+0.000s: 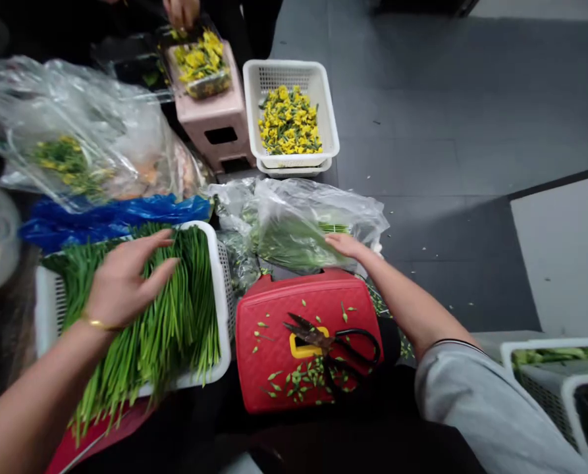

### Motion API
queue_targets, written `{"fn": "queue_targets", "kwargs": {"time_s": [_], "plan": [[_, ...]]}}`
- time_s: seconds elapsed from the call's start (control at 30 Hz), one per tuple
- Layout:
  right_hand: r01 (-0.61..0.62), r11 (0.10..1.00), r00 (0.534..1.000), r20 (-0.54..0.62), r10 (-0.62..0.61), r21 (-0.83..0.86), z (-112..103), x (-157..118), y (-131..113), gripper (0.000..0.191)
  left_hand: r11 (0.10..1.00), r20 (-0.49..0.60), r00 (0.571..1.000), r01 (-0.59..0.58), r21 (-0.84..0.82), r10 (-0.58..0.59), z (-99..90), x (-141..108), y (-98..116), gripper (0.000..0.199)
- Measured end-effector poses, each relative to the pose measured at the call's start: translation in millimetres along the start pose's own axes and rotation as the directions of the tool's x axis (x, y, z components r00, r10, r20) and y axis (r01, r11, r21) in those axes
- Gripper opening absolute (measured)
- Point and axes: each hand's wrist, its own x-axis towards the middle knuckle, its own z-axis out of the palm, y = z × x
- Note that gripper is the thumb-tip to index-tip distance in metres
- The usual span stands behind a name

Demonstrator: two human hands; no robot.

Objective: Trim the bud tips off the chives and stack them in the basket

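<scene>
My left hand is over long green stalks heaped in a white basket, its fingers and thumb apart with nothing between them. At the centre, my right hand reaches to a clear plastic bag of green stems; its fingertips are partly hidden at the bag, and any grip on it cannot be made out. Black-handled scissors lie open on a red stool, among small scattered green buds.
Yellow flowers fill part of a white basket at the back. Another person's hand is above a clear box on a pink stool. More baskets stand at right.
</scene>
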Motion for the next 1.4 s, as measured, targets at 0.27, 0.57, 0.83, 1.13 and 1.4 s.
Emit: {"fn": "queue_targets", "kwargs": {"time_s": [0.27,0.57,0.83,1.13,1.4], "plan": [[0.21,0.962,0.935,0.251,-0.251,0.176,35.5,-5.4,18.0,0.054,0.753,0.612,0.629,-0.653,0.08,0.48,145.4,105.3,143.0,0.046],[0.236,0.923,0.97,0.011,-0.244,-0.303,17.4,99.1,24.5,0.058,0.618,0.615,0.543,-0.778,0.113,0.571,142.3,69.7,113.5,0.019],[0.112,0.798,0.991,0.002,-0.137,-0.592,60.8,117.4,45.6,0.122,0.657,0.574,0.55,-0.754,0.029,0.606,146.0,64.6,107.2,0.019],[0.039,0.716,0.998,-0.004,-0.058,-0.697,54.9,119.7,42.8,0.08,0.66,0.544,0.563,-0.751,0.021,0.623,143.5,60.6,100.1,0.019],[0.087,0.704,0.992,-0.003,-0.126,-0.705,62.2,98.7,51.6,0.072,0.672,0.554,0.568,-0.74,0.022,0.608,150.1,61.7,100.0,0.018]]}}
